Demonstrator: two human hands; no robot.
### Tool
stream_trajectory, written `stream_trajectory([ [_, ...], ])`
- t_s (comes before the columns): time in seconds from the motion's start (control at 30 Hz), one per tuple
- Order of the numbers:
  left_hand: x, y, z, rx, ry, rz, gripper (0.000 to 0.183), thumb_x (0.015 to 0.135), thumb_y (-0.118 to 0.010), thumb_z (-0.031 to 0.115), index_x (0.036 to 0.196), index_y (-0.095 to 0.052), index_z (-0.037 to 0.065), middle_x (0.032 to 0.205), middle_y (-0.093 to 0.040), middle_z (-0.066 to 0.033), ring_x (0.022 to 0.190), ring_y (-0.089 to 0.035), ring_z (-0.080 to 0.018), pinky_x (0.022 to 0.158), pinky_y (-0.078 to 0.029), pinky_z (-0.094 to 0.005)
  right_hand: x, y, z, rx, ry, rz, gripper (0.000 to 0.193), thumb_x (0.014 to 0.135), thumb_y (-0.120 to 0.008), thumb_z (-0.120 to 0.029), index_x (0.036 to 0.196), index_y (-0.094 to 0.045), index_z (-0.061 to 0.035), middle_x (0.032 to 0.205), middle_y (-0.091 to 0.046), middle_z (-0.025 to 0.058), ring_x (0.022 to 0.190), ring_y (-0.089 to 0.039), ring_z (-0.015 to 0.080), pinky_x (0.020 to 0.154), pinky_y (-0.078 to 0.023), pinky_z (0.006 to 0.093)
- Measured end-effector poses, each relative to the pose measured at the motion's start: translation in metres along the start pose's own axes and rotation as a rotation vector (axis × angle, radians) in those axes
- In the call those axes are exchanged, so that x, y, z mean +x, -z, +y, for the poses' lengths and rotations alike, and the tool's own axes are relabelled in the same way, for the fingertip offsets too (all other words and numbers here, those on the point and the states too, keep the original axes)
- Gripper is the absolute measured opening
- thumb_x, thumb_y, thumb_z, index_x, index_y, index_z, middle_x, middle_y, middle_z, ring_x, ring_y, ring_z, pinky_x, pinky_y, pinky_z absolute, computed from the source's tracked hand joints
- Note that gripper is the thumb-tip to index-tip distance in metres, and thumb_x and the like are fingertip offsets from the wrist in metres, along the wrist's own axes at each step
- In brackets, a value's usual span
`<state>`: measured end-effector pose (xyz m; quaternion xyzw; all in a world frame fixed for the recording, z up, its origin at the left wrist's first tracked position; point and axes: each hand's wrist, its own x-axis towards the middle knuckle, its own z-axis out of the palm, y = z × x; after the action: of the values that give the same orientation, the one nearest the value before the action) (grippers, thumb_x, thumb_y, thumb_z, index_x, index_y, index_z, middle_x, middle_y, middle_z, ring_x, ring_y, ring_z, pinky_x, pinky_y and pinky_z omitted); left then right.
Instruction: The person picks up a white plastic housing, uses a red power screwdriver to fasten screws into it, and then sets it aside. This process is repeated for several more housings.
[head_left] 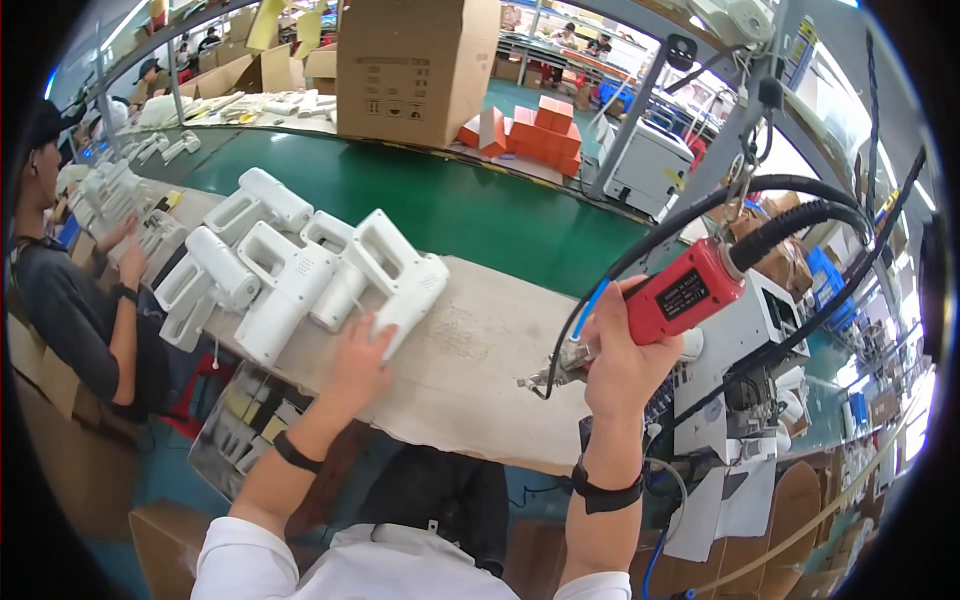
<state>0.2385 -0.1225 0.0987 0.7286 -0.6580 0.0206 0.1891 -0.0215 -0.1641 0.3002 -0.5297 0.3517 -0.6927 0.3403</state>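
Observation:
My right hand (628,365) is wrapped round a red power screwdriver (685,292) that hangs from a metal hook. Its metal tip (545,382) points left over the bench, and a thin blue tube runs beside it. My left hand (358,368), slightly blurred, has its fingers apart at the lower end of a white gun-shaped housing (415,282). The fingers seem to touch its edge; how firmly I cannot tell. Several similar white housings (285,290) lie close together to the left of it, with open loop handles.
A green conveyor belt (440,190) runs behind the tan-covered bench (490,330). Beyond it stand a large cardboard box (410,75) and orange boxes (545,135). At left sits a co-worker (85,290); at right, a machine (740,370) and the looping black cable (800,225).

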Motion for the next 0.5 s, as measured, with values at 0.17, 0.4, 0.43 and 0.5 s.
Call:
stream_trajectory([
  [0.17,-0.009,-0.025,0.050,-0.247,-0.141,-0.058,0.075,0.068,-0.079,0.024,0.136,-0.052,0.012,0.148,-0.033,-0.0281,0.123,-0.046,-0.0461,0.103,-0.043,-0.0470,0.000,-0.002,0.001,0.001,0.035,-0.031,0.011,0.090,-0.068,-0.010,0.091,-0.060,-0.0021,0.062,-0.055,0.0007,0.050,-0.049,0.0068,0.044,-0.030,0.0194],
  [0.4,0.011,0.048,0.120,0.083,-0.848,-0.397,0.095,0.059,-0.087,0.028,0.143,-0.044,0.022,0.160,-0.012,-0.0176,0.139,-0.028,-0.0502,0.110,-0.028,-0.0629,0.008,0.014,-0.003,-0.064,0.099,0.027,0.012,0.090,-0.069,-0.010,0.092,-0.060,-0.0019,0.062,-0.056,0.0011,0.049,-0.049,0.0077,0.045,-0.031,0.0203],
  [0.43,0.024,0.033,0.120,0.040,-0.900,-0.384,0.085,0.060,-0.085,0.031,0.137,-0.050,0.024,0.158,-0.022,-0.0148,0.142,-0.024,-0.0473,0.110,-0.020,-0.0697,0.009,0.017,-0.005,-0.063,0.089,0.032,0.012,0.089,-0.069,-0.009,0.092,-0.060,-0.0017,0.062,-0.056,0.0014,0.049,-0.050,0.0081,0.045,-0.032,0.0207],
  [0.5,0.037,-0.029,0.112,0.103,-1.001,-0.282,0.076,0.062,-0.082,0.032,0.132,-0.054,0.023,0.151,-0.033,-0.0146,0.141,-0.027,-0.0450,0.111,-0.020,-0.0680,0.010,0.011,-0.003,-0.037,0.083,0.067,0.012,0.088,-0.070,-0.007,0.093,-0.061,-0.0017,0.063,-0.057,0.0017,0.049,-0.051,0.0083,0.045,-0.033,0.0209],
])
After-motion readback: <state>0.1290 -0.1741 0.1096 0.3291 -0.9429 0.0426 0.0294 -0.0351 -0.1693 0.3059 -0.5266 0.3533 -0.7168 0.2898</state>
